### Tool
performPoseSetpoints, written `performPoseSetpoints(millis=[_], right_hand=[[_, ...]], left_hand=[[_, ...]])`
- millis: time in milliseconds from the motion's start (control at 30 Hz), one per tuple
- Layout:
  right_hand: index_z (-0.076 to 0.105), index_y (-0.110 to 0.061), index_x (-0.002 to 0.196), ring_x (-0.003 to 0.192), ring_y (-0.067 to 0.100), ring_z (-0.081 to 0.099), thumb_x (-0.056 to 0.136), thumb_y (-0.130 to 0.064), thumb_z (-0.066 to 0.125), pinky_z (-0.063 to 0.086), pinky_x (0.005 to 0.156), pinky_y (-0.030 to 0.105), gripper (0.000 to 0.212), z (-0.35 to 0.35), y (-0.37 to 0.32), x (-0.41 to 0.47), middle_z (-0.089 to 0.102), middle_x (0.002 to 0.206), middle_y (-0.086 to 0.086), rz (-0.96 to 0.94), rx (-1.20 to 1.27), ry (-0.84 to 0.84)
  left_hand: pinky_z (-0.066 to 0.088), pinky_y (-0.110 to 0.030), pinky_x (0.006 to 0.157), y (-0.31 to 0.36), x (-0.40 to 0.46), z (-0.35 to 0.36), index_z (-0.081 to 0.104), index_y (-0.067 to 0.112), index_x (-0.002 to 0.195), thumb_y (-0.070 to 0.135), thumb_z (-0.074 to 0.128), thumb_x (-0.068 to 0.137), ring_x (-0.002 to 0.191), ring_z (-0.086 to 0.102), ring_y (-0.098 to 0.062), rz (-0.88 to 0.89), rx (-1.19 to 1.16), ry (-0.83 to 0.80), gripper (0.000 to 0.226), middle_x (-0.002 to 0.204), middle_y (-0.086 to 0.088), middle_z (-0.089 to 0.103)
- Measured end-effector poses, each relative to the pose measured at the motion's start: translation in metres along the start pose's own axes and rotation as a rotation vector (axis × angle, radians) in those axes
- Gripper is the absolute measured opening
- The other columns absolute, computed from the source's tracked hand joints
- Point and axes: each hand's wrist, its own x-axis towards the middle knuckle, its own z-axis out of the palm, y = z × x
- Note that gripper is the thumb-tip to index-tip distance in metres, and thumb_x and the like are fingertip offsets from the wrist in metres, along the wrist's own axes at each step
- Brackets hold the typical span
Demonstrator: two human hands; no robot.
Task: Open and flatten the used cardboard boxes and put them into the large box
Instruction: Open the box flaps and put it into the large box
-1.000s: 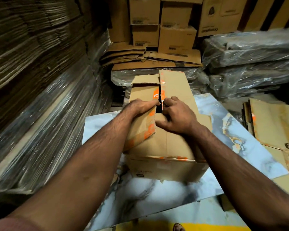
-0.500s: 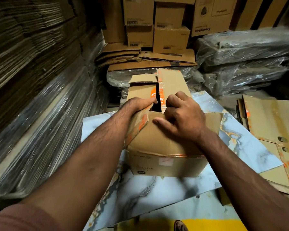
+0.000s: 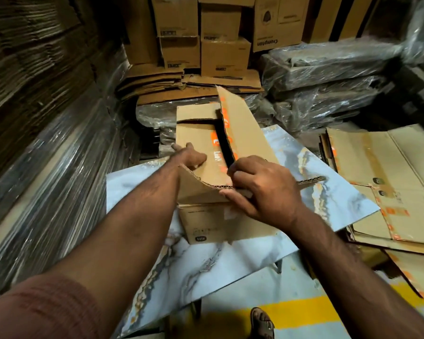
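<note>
A used cardboard box (image 3: 206, 226) with orange tape stands on a marble-patterned table top (image 3: 230, 260). Its top flaps are partly raised, with a dark gap down the middle. The right flap (image 3: 245, 128) tilts upward. My left hand (image 3: 190, 155) lies on the left flap, thumb on top and fingers reaching over its outer left edge. My right hand (image 3: 262, 189) pinches the corrugated edge of the near flap (image 3: 201, 189), which is lifted and bowed toward me.
Flattened cardboard sheets (image 3: 389, 192) pile up to the right of the table. Plastic-wrapped bundles (image 3: 47, 179) line the left, and more (image 3: 328, 89) sit at the back right. Stacked boxes (image 3: 223, 57) fill the rear. A sandalled foot (image 3: 262, 321) stands on a yellow floor stripe.
My right hand pulled the near flap up and toward me, so its corrugated edge now shows. My left hand slid from the centre gap to the left flap's outer edge. The right flap stands higher.
</note>
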Motion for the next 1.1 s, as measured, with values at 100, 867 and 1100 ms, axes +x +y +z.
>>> performPoseSetpoints(millis=[100,867,1100], right_hand=[[0.058,-0.022,0.086,0.104,0.021,0.062,0.092,-0.060,0.045,0.046,0.066,0.030,0.040,-0.011,-0.009,-0.009,0.066,0.115,-0.005,0.143,0.061,-0.200],[0.034,-0.020,0.138,0.140,0.038,0.030,0.080,-0.075,0.055,0.036,0.107,0.058,0.082,0.031,-0.049,-0.011,0.028,0.153,0.018,0.534,0.097,-0.933],[0.031,-0.005,0.150,0.137,0.033,0.040,0.100,-0.053,0.044,0.039,0.109,0.044,0.070,0.058,0.014,0.107,0.038,0.152,0.019,0.666,0.408,-0.536]], left_hand=[[0.015,-0.048,0.120,-0.023,-0.002,0.012,0.001,0.025,0.159,0.067,0.039,0.095,0.150,0.001,-0.043,0.131,0.098,0.080,0.086,0.161,-0.014,-0.025],[0.041,-0.046,0.098,-0.041,-0.030,0.057,0.059,0.011,0.123,0.030,0.041,0.094,0.122,0.045,-0.032,0.351,0.301,0.604,0.039,0.127,-0.017,0.053],[0.037,-0.049,0.106,-0.039,-0.035,0.057,0.046,0.007,0.134,0.026,0.043,0.094,0.139,0.028,-0.036,0.263,0.289,0.549,0.045,0.147,-0.021,0.035]])
